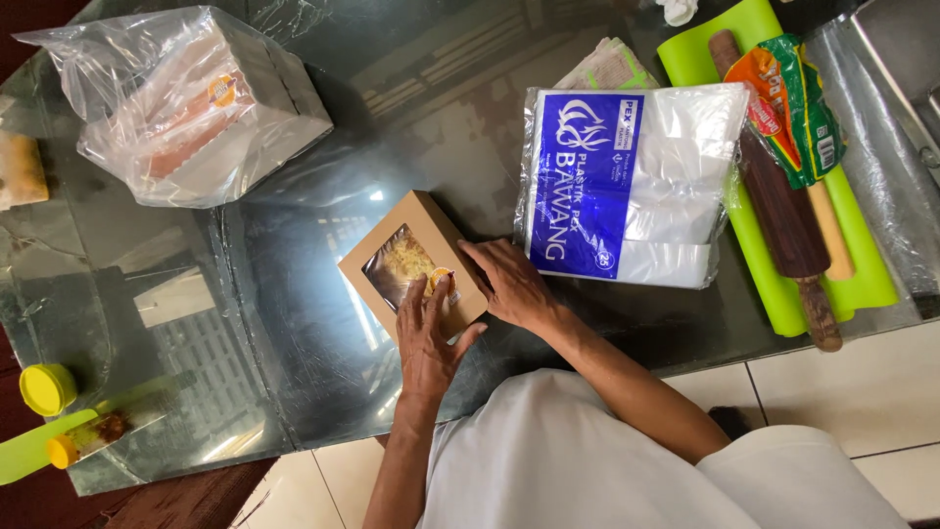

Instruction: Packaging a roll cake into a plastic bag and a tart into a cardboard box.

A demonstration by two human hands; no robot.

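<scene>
A brown window box (415,263) sits mid-bench (294,323). The left hand (426,343) presses a round yellow sticker (440,283) with fingers flat; the right hand (514,286) steadies the box's 3 o'clock edge, fingers spread. A plastic-bag pack (627,184) lies at 2 o'clock.

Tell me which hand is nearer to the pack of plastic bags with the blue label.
The right hand: it rests on the brown window box, just left of the pack of plastic bags. The left hand lies farther off, on the box's near side.
</scene>
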